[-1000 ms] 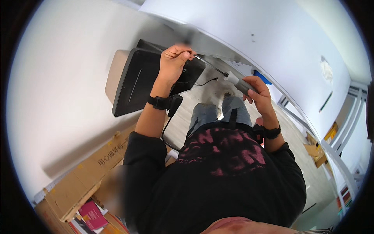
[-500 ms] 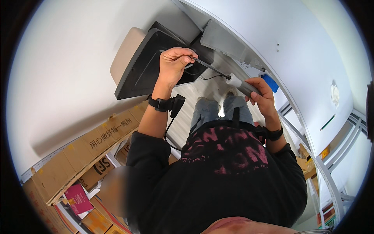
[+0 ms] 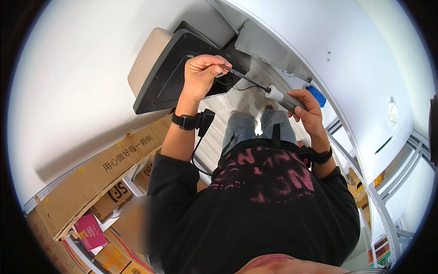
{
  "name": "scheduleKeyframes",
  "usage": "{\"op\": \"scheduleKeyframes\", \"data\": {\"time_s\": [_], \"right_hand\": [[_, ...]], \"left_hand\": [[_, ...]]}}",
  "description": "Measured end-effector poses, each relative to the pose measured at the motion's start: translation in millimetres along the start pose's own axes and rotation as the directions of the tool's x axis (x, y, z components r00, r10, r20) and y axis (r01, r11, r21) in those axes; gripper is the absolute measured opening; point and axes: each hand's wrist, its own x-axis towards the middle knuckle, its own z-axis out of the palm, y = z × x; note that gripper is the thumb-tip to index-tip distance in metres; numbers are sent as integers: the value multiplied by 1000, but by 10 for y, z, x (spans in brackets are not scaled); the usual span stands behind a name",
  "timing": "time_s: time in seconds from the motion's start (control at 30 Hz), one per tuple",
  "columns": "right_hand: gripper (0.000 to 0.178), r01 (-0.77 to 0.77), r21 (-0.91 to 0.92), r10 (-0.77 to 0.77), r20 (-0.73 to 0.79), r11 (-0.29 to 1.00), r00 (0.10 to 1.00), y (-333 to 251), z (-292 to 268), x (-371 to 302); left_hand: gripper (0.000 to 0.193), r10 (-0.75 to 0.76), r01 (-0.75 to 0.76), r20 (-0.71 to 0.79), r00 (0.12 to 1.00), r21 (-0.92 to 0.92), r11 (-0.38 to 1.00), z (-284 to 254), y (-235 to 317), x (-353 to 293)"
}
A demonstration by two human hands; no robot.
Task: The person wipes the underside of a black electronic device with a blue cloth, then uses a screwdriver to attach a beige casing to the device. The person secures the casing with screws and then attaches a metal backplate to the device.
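Observation:
In front of me I hold a screwdriver-like tool (image 3: 284,97) with a grey cylindrical handle, a white collar and a long thin black shaft. My right hand (image 3: 309,111) is closed around the back of the handle. The shaft points up and to the left, toward my left hand (image 3: 200,76), whose thumb and fingers pinch its silvery tip. Whether a small part also sits between those fingertips I cannot make out. The tool hangs in the air above the floor, nearly level with both hands.
Behind my left hand stands a black flat-backed panel (image 3: 169,75) with a beige cushion-like piece (image 3: 148,59). A white tabletop (image 3: 360,86) curves along the right, with a green pencil (image 3: 383,145) and a crumpled tissue (image 3: 392,113). Cardboard boxes (image 3: 98,173) fill the lower left.
The view has shifted slightly. Both hands keep their hold on the tool, and its shaft stays at nearly the same angle.

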Motion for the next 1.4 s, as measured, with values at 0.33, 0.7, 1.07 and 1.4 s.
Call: {"op": "scheduleKeyframes", "data": {"time_s": [0.33, 0.7, 1.07, 1.4], "right_hand": [[37, 102, -244, -115, -37, 964, 993, -72, 170, 59], [34, 400, -662, -392, 171, 634, 904, -173, 525, 522], [34, 33, -417, 11, 103, 908, 995, -62, 643, 660], [40, -145, -507, 90, -131, 849, 987, 812, 291, 671]], "left_hand": [[8, -71, 78, -47, 996, 181, 980, -199, 144, -65], [8, -202, 189, -218, 955, -77, 979, -656, 246, -400], [7, -194, 217, -288, 938, 51, 975, -871, 310, -619], [9, -393, 406, -486, 780, -85, 910, -1056, -858, -612]]}}
